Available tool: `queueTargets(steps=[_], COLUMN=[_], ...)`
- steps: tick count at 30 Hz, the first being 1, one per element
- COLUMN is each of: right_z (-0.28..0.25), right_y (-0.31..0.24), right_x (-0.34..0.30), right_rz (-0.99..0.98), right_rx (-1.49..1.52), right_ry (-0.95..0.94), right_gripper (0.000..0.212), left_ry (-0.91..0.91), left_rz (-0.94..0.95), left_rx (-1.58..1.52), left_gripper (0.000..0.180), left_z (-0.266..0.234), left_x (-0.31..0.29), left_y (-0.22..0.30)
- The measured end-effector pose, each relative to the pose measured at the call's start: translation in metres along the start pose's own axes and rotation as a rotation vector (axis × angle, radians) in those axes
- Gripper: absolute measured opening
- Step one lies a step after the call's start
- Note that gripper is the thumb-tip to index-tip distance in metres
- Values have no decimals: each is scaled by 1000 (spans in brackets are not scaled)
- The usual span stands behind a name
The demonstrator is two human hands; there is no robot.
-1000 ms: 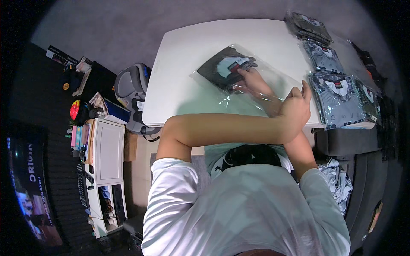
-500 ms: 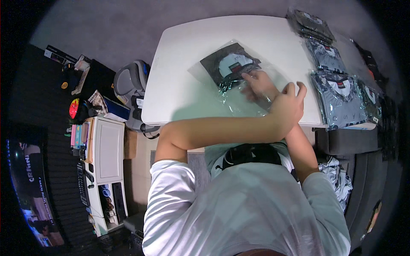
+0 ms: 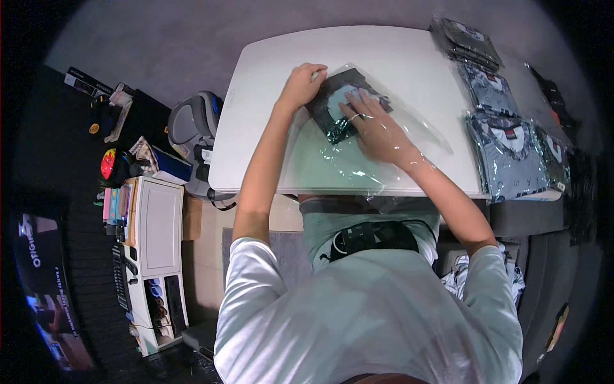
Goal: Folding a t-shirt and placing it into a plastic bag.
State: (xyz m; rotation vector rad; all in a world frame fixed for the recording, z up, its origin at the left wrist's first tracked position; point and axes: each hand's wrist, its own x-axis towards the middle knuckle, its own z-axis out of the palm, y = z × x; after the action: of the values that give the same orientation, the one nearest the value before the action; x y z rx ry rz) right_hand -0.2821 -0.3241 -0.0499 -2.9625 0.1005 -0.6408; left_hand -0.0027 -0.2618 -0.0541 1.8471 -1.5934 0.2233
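Observation:
A dark folded shirt [image 3: 339,131] with a pale neck panel lies in a clear plastic bag [image 3: 419,131] on the white table. My left hand [image 3: 304,84] is at the upper left edge of the shirt, fingers bent inward and closed on what looks like the bag's edge. My right hand [image 3: 378,133] lies flat on the shirt, palm down with fingers stretched out. Glints of film cross its wrist, so it appears to be inside the bag. The bag's loose end spreads toward the table's near edge and hangs slightly over it.
Bagged folded shirts [image 3: 510,153] are stacked along the right side of the white table [image 3: 256,141]. A dark sofa [image 3: 543,281] stands at the right, a grey padded seat [image 3: 190,121] at the left. A white cabinet [image 3: 160,224] is further left, with a lit screen [image 3: 48,288] beyond.
My left hand has left the right wrist and swung across to the shirt's upper left edge. My right hand has moved left and up and now lies flat on the shirt.

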Motion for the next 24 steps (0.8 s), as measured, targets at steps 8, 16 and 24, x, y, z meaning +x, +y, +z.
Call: queueTargets(steps=[8,16,24], right_z=[11,3,15], right_y=[2,13,16], right_x=[21,28,37], right_rz=[-57,-146,-85], right_rx=[-67,18,104], right_ry=[-196,-301,-287], right_gripper=[83,80,83], left_ry=[-158,-143,-141], left_rz=[-218,-179,-142], left_rx=[-209,-188,-144], left_gripper=[36,38,41], left_z=[14,12,13], left_x=[-8,-9,-10], left_y=[22,8,13])
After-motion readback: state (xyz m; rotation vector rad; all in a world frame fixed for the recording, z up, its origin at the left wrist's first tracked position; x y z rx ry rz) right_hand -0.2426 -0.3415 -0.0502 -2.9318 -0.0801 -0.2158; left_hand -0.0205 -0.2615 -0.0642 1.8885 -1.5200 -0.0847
